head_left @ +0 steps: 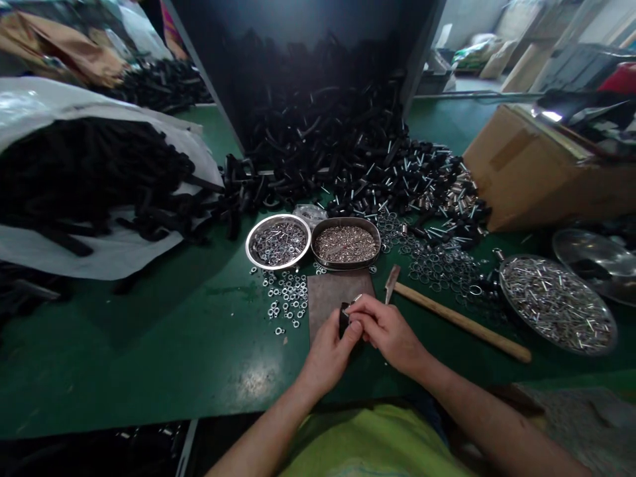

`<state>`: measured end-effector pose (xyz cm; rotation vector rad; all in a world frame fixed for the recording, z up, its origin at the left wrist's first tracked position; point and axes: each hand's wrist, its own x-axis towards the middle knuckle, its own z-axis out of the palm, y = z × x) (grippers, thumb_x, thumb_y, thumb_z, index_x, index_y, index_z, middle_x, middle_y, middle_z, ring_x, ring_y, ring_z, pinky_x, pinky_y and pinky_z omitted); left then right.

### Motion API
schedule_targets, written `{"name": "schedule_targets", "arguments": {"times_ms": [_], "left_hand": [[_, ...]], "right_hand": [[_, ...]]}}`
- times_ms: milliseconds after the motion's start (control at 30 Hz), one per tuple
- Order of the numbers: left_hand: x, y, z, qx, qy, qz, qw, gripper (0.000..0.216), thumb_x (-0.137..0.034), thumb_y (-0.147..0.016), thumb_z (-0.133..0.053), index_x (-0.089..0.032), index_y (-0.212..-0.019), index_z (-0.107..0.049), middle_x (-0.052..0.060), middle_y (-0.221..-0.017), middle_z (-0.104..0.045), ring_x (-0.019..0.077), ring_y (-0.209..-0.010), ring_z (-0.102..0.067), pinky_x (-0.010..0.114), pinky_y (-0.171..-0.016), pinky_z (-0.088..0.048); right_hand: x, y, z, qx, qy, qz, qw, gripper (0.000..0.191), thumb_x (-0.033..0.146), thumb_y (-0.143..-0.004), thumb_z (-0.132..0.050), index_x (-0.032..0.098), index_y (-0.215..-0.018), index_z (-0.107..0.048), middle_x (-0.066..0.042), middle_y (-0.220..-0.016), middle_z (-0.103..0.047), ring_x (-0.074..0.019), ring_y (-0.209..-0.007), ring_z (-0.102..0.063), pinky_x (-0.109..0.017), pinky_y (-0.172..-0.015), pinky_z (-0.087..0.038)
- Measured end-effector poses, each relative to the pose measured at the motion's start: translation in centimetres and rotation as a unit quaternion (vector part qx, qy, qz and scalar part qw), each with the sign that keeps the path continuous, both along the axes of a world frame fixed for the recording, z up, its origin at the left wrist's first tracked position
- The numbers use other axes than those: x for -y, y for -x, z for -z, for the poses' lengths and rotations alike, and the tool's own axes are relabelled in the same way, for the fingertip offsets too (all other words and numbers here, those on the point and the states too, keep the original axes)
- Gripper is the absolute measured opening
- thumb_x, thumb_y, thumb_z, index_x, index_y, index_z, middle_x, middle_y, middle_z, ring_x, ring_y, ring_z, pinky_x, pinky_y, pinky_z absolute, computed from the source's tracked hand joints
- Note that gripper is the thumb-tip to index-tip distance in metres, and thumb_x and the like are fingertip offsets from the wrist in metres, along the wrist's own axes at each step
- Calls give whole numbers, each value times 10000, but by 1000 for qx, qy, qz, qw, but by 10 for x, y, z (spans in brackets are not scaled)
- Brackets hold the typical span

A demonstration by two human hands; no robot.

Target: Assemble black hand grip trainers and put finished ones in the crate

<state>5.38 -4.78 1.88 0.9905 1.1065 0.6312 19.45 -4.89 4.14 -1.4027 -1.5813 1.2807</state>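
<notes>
My left hand (330, 348) is closed around a small black part (344, 319), of which only the upper end shows between my fingers. My right hand (390, 328) meets it from the right, its thumb and fingertips pinched at the top of that part. A bit of shiny metal shows by the right fingertips, too small to name. Both hands are over the near edge of a flat grey metal plate (328, 291). Just beyond my right hand lies a hammer (457, 320) with a wooden handle.
A round metal bowl of nuts and washers (252, 255) and an oval tin of small metal pieces (377, 255) stand behind the plate. Loose nuts (288, 298) lie left, metal rings (437, 268) right. Black parts (318, 146) heap behind; a pin-filled dish (613, 331) and cardboard box (527, 172) stand right.
</notes>
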Motion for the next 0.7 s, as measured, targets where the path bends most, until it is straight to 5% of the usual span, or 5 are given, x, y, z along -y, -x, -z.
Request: {"name": "schedule_targets", "arguments": {"times_ms": [167,267,333,500,700], "left_hand": [[-4,4,-3,93,107,49,989,440,-566,-766,-593,-147,-885,-532,-66,-599,-354,51,-484,-277,169,-421,-175],[-7,6,0,155,170,-30,973,435,-549,-766,-610,-140,-891,-532,-53,-643,-382,40,-499,-290,148,-413,-164],[-10,8,3,192,189,-93,959,461,-570,-762,-604,-138,-906,-537,-41,-663,-416,42,-512,-326,138,-417,-210],[-20,13,6,279,258,-173,909,518,-653,-791,-485,-139,-834,-540,2,-675,-491,74,-531,-416,165,-444,-319],[-29,17,8,364,301,-226,852,303,-391,-837,-472,-147,-662,-510,-37,-506,-358,67,-437,-307,174,-428,-275]], "right_hand": [[-41,-54,6,111,-5,-17,994,253,336,-900,-427,175,-837,-611,25,-580,-564,-96,-484,-509,-218,-490,-390],[-82,-120,19,393,-179,222,874,169,299,-837,-531,162,-830,-629,-81,-832,-653,-158,-730,-578,-274,-617,-407],[-103,-159,29,471,-191,262,821,203,350,-768,-616,150,-797,-631,-121,-836,-652,-187,-755,-578,-282,-587,-380],[-118,-200,41,466,-198,243,827,239,413,-762,-590,182,-707,-619,-44,-622,-589,-151,-624,-573,-282,-548,-326],[-101,-168,24,414,-244,231,846,78,251,-784,-562,226,-792,-636,-93,-834,-610,-255,-835,-602,-371,-686,-411]]}}
